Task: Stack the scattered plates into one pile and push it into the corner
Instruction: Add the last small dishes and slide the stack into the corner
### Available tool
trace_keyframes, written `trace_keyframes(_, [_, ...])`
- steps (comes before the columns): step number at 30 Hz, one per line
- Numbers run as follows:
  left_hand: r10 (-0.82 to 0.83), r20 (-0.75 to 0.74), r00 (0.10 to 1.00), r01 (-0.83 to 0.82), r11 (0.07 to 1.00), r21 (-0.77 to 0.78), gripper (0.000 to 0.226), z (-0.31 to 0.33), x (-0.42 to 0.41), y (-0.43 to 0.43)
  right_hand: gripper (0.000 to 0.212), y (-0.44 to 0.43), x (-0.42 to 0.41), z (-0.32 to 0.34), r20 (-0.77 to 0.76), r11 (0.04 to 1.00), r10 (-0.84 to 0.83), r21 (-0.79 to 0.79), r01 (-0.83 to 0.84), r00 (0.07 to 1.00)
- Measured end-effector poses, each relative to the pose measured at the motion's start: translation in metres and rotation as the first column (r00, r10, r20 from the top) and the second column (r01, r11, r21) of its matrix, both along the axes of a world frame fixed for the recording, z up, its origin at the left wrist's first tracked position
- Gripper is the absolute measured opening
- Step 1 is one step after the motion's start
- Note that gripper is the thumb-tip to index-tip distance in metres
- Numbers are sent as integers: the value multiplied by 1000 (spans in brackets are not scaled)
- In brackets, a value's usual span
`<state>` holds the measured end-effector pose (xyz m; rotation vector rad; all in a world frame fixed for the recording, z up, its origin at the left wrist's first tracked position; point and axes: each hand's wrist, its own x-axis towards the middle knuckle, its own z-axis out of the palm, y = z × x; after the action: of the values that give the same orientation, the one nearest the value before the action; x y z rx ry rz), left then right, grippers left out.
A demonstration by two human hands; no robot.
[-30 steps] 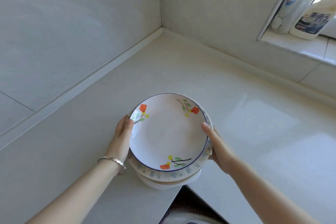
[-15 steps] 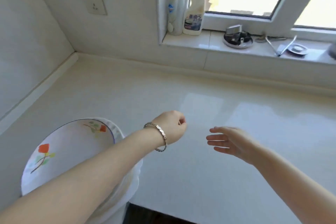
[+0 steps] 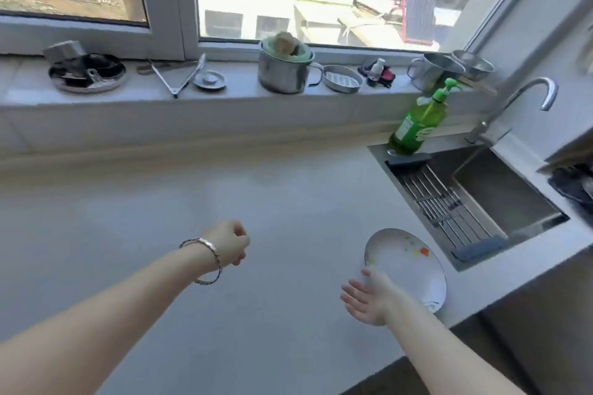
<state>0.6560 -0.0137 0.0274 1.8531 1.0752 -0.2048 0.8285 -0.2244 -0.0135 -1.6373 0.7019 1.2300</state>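
a lone plate (image 3: 409, 266) with small coloured motifs lies at the front edge of the pale worktop (image 3: 272, 202), just beside the sink (image 3: 500, 189), not yet on any pile, so gathering it and the push into the corner appear left to do. the right hand (image 3: 369, 300), fingers spread and holding nothing, reaches at the plate's near rim; the left hand (image 3: 229, 245) hangs loosely curled and empty. a cluttered windowsill (image 3: 244, 94) and a green soap bottle (image 3: 418, 120) line the back edge.
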Motion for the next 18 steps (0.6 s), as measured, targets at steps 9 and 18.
trace_keyframes(9, [4, -51, 999, -7, 998, -68, 17, -16, 41, -23, 30, -38, 44, -77, -45, 710, -686, 175, 682, 726])
trace_keyframes(18, [239, -53, 970, -245, 945, -217, 20, -9, -13, -21, 23, -30, 25, -53, 377, 968, -200, 216, 125, 904])
